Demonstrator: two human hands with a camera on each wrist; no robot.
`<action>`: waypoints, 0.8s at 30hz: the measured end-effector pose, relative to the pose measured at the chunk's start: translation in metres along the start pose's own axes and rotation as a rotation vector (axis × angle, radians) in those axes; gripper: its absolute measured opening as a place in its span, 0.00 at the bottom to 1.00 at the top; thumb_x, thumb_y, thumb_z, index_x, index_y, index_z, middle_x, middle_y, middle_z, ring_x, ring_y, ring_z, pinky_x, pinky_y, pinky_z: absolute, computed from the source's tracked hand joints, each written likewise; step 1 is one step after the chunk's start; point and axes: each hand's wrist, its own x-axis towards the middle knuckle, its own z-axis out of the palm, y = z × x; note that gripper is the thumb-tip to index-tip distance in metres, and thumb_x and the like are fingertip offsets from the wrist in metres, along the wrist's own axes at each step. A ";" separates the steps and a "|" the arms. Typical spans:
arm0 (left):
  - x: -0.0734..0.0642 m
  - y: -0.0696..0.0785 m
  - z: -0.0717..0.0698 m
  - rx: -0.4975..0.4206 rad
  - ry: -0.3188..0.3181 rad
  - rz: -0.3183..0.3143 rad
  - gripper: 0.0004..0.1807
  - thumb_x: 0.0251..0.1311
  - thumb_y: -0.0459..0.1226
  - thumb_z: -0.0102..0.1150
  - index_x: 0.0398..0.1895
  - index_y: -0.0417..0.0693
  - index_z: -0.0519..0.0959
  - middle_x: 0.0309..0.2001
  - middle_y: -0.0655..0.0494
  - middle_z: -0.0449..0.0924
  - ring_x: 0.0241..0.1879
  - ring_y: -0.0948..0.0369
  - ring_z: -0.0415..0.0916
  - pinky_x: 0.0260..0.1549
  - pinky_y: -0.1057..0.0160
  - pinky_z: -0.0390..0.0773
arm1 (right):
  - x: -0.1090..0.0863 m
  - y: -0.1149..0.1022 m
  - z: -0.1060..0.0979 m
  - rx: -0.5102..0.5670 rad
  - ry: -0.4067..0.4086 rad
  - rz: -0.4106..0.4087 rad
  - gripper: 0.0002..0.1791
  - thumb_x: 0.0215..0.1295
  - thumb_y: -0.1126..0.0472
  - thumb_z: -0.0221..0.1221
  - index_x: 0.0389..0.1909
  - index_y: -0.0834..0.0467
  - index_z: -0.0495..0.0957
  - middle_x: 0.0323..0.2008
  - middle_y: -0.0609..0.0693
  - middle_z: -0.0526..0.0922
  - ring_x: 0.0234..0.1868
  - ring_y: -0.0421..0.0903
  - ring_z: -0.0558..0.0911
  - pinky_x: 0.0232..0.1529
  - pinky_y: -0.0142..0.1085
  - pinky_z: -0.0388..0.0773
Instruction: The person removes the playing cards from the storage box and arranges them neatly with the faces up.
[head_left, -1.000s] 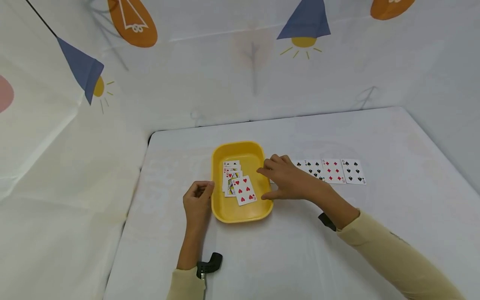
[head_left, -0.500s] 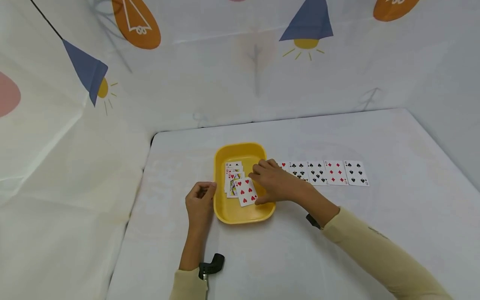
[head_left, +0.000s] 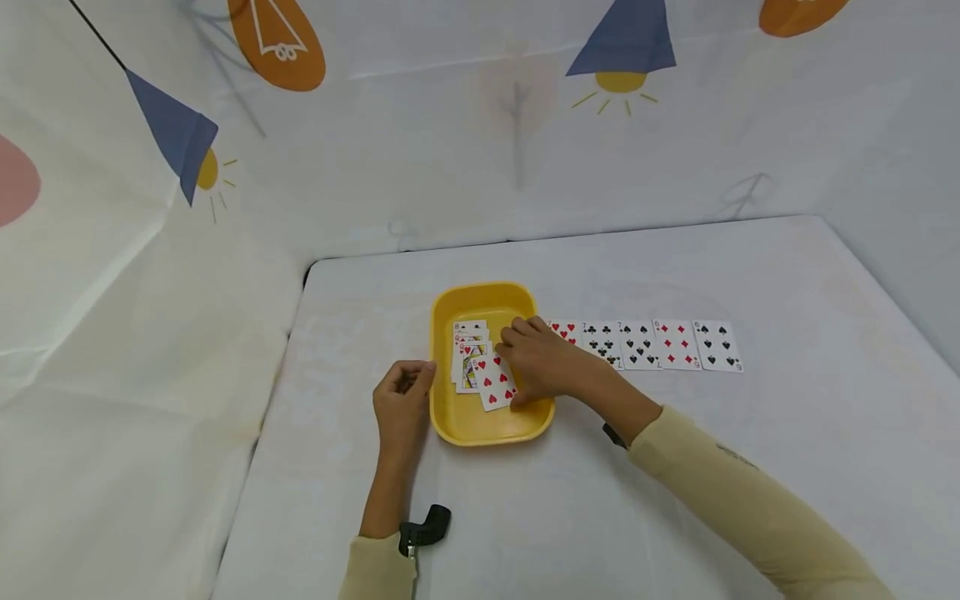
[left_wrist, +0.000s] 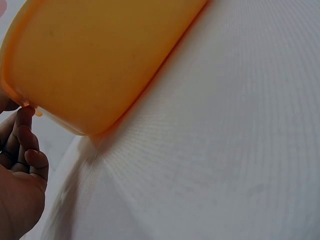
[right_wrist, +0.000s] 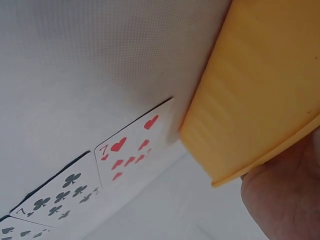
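round-cornered, smooth yellow tray (head_left: pixel 480 427) on the woven-textured white counter (head_left: pixel 375 308), which extends past the rim toward 12 and 6 o'clock. the left hand (head_left: pixel 402 400), fingers curled, pinches the rim at 9 o'clock. the right hand (head_left: pixel 540 357) crosses the rim at 3 o'clock, fingers bent and thumb apart from them, at the edge of the six of hearts (head_left: pixel 491 383); whether it grips that card cannot be told. the thin card overlaps other cards (head_left: pixel 469 343) inside the tray. at 3 o'clock, just beside the tray, starts a straight card row (head_left: pixel 637 345). creased white sheeting (head_left: pixel 337 175) rises at 12 o'clock.
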 end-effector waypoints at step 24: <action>-0.002 0.004 -0.001 0.036 -0.014 -0.011 0.14 0.63 0.48 0.66 0.39 0.47 0.83 0.36 0.49 0.80 0.33 0.55 0.74 0.30 0.69 0.76 | 0.006 -0.005 -0.003 -0.028 -0.062 0.050 0.47 0.43 0.29 0.71 0.57 0.58 0.79 0.49 0.51 0.75 0.51 0.50 0.65 0.59 0.47 0.61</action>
